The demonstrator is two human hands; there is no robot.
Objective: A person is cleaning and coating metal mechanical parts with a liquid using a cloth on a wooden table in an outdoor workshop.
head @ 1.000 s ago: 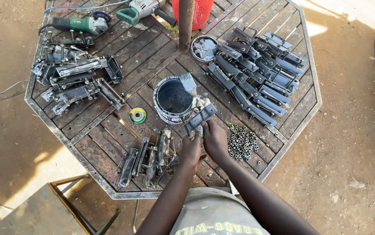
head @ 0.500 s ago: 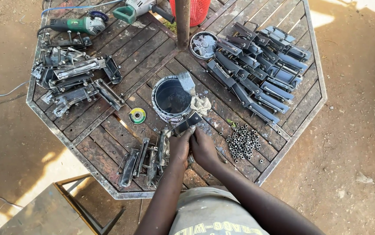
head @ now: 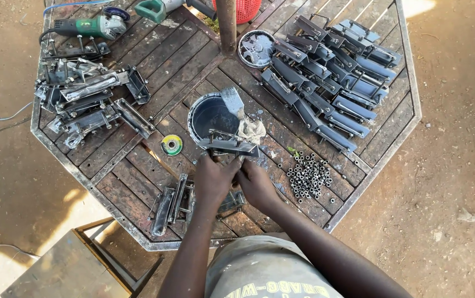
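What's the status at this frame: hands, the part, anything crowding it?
Left hand and right hand both grip metal bracket. Bracket sits beside paint can. Rag touching it; loose nuts lie apart.

Grey tee, yellow print; bare arms.

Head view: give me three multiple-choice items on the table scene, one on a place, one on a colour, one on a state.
1. Where does the pile of small nuts lie?
A. right of the hands
B. inside the paint can
C. beside the grinder

2. What colour is the grinder body?
A. red
B. green
C. yellow

3. How is the metal bracket held?
A. lying untouched on the table
B. gripped by one hand only
C. held by both hands at the paint can

Answers:
1. A, the nuts sit on the slats right of the right hand.
2. B, its housing is green.
3. C, the left hand and the right hand both meet under it.
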